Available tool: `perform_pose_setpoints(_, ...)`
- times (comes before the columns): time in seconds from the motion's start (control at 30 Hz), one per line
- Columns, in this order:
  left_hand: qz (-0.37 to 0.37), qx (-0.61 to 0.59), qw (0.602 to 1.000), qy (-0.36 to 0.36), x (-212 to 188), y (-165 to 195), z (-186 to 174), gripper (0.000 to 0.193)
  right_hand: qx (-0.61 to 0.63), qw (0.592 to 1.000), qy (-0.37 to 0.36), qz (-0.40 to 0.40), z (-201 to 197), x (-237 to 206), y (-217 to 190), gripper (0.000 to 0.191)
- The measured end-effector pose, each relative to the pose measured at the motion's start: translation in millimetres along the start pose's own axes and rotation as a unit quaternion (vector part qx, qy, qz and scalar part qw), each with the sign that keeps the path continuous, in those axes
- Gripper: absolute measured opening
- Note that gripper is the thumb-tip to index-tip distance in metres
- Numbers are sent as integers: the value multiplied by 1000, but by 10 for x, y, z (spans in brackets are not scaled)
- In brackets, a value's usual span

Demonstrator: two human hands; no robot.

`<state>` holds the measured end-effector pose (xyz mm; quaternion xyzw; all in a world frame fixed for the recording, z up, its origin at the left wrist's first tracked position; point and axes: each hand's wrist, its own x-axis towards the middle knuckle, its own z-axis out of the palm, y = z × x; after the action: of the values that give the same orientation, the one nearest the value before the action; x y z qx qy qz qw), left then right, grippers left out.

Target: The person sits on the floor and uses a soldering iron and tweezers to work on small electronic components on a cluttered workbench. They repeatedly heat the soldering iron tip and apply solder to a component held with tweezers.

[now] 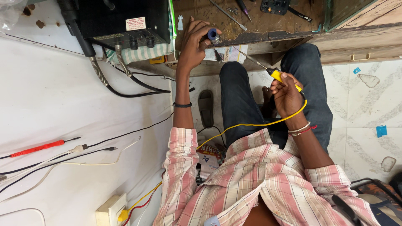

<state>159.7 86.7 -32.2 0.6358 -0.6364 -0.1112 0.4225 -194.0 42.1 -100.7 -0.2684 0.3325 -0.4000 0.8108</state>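
The left hand (193, 44) is up at the worn front edge of the wooden desk (272, 29), its fingers (200, 26) curled around a small spool of solder (214, 36) with a blue end, held right at that edge. The right hand (287, 93) sits lower, over the person's dark jeans (238, 96), fingers clenched on the yellow handle of a soldering iron (279, 76); its thin metal tip slants up toward the desk edge and stops near a printed paper hanging there, while its yellow cord (251, 124) loops back across the lap. Further in on the desk lie slim hand tools (228, 16). At the desk's left end stands a black box-shaped unit (125, 19) with knobs and ribbed hoses. A red-handled probe (37, 147) and loose cables lie on the white surface to the left.
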Motion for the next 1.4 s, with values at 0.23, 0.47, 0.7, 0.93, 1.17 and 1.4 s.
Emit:
perform_pose_setpoints(0.23, 26, 12, 1000, 10, 15, -3, -13, 24, -7, 1000, 3, -1, 26, -17, -27, 18)
perform_pose_setpoints(0.47, 1, 5, 1000, 8, 13, 42, -11, 25, -5, 1000, 5, -1, 14, -8, -21, 17)
perform_pose_setpoints(0.7, 0, 0, 1000, 8, 17, 47, -13, 21, 4, 1000, 10, -3, 11, 17, -1, 16)
perform_pose_setpoints(0.93, -4, -17, 1000, 11, 20, 46, -11, 31, 6, 1000, 17, 2, 40, 3, -8, 16)
perform_pose_setpoints(1.17, 7, 0, 1000, 16, 31, 49, -16, 36, 6, 1000, 4, -4, 29, 3, -20, 16)
perform_pose_setpoints(1.4, 12, -21, 1000, 7, 36, 59, -26, 35, 9, 1000, 6, -1, 22, 9, -11, 16)
